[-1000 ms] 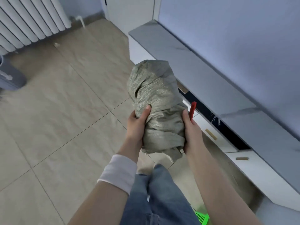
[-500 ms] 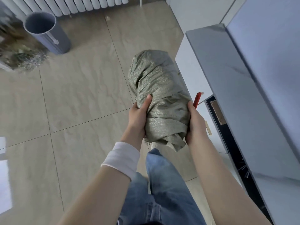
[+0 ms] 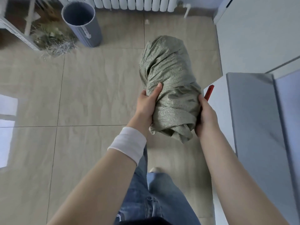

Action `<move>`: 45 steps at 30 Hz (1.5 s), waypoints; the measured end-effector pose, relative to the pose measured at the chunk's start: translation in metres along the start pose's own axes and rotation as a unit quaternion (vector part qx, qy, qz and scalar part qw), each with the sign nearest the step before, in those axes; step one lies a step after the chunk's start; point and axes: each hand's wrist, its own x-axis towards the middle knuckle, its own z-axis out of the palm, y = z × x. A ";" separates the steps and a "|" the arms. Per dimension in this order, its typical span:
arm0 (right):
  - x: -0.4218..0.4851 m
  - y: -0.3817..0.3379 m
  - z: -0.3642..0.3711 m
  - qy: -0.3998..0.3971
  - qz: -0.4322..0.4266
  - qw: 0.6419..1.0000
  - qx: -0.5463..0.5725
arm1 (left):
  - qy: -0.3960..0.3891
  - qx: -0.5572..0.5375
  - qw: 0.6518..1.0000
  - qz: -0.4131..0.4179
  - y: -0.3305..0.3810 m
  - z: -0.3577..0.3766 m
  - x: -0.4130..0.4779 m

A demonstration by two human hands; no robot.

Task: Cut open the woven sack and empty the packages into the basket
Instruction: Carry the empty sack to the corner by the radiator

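Fingers point(image 3: 143, 95) clamped on the woven sack point(image 3: 170, 73) from both sides: our left hand point(image 3: 145, 109) grips its left flank, thumb pressed on top, and our right hand point(image 3: 206, 118) holds the right flank, its fingers hidden behind the cloth. A red handle point(image 3: 209, 93) pokes up just beside that hand. We hold the sack, bundled, in the air above the tiled floor point(image 3: 97, 95), beside the grey surface point(image 3: 253, 114). A grey bin point(image 3: 82, 28) stands by the radiator point(image 3: 129, 4), ahead on our left.

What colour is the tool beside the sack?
The tool is red, clearest in the head view.
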 end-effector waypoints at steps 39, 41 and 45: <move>0.503 -0.566 0.179 0.121 -0.142 0.982 -0.026 | -0.214 0.334 0.916 0.061 0.387 0.448 0.531; 0.526 -0.586 0.186 0.144 -0.137 0.980 -0.016 | -0.177 0.329 0.922 0.102 0.408 0.465 0.554; 0.573 -0.625 0.190 0.204 -0.124 0.971 0.032 | -0.013 0.279 0.934 0.222 0.435 0.481 0.590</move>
